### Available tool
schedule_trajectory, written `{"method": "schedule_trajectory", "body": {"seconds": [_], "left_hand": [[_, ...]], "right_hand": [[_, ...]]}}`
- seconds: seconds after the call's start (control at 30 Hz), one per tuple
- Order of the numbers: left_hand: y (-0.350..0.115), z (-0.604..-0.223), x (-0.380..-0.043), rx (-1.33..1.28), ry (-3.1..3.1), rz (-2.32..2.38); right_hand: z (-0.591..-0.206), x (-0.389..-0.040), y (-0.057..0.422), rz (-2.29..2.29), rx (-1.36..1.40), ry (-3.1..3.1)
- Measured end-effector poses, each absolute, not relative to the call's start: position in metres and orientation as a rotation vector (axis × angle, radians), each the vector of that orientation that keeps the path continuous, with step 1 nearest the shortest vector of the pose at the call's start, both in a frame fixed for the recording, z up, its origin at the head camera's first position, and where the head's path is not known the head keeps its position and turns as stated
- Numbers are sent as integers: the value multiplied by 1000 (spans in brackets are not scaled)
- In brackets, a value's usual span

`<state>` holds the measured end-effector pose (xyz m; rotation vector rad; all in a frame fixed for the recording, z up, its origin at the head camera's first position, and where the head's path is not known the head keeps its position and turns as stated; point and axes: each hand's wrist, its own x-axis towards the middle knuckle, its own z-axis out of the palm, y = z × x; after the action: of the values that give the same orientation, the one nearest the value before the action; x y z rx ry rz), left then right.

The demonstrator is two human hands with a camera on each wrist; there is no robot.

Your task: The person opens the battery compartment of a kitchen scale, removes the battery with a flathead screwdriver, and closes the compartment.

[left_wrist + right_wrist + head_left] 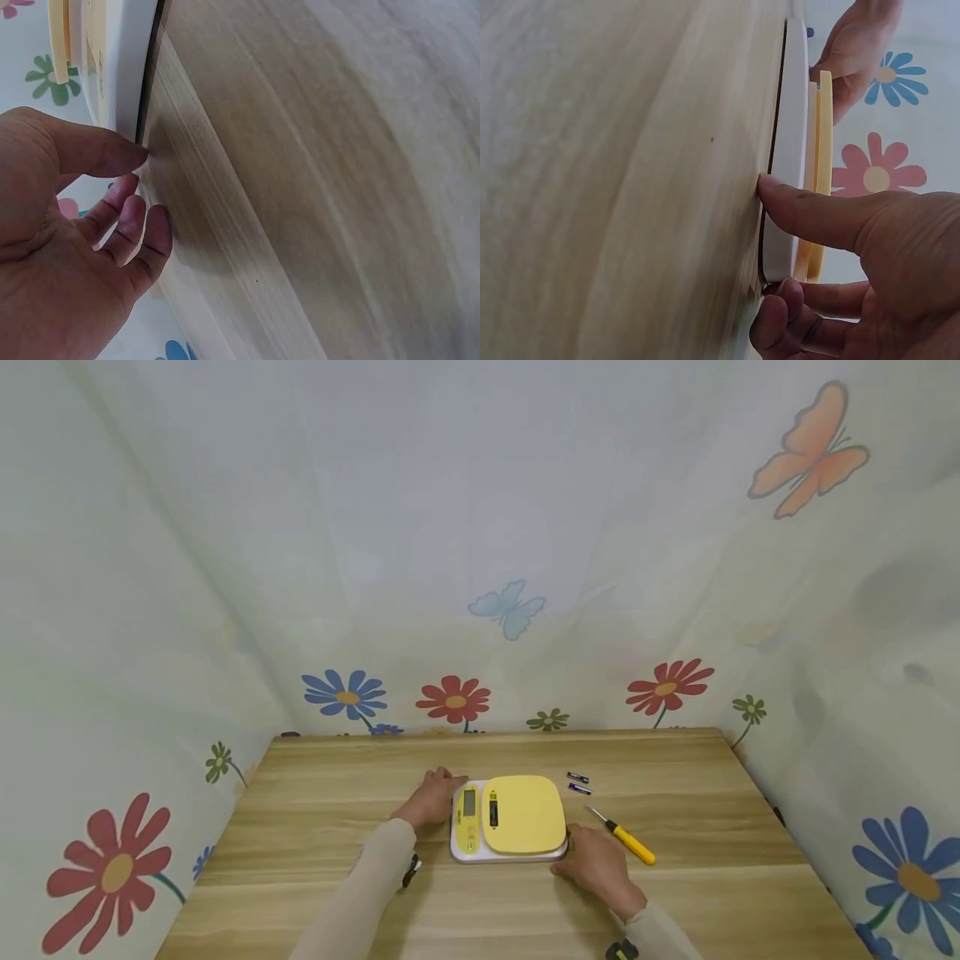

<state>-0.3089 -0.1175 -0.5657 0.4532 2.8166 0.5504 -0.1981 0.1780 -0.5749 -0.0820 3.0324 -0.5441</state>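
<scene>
A kitchen scale (pixel 525 814) with a yellow square platform and a white base lies flat on the wooden table. Its small grey display (pixel 469 802) and buttons are on the left side. My left hand (pixel 433 799) holds the scale at its far left corner, thumb along the left side and a finger at the back edge. At the near right corner is my right hand (pixel 596 864). In the right wrist view its thumb (pixel 810 214) presses the white side wall while the other fingers curl round the corner, low by the tabletop.
Right of the scale lies a screwdriver (pixel 633 844) with a yellow and black handle, its tip towards the scale. Two small dark batteries, one a battery (pixel 580 789) nearer the scale, lie behind it. A flowered cloth (pixel 510 677) hangs round the table (pixel 337 877).
</scene>
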Motion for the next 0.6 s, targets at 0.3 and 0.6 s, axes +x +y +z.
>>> {"method": "schedule_trajectory", "body": {"seconds": [0.3, 0.6], "left_hand": [[-117, -569, -307, 490, 2816, 560], [-121, -568, -306, 443, 2812, 536]], "right_hand": [[-575, -198, 178, -591, -83, 3061], [-575, -201, 180, -598, -52, 3055]]}}
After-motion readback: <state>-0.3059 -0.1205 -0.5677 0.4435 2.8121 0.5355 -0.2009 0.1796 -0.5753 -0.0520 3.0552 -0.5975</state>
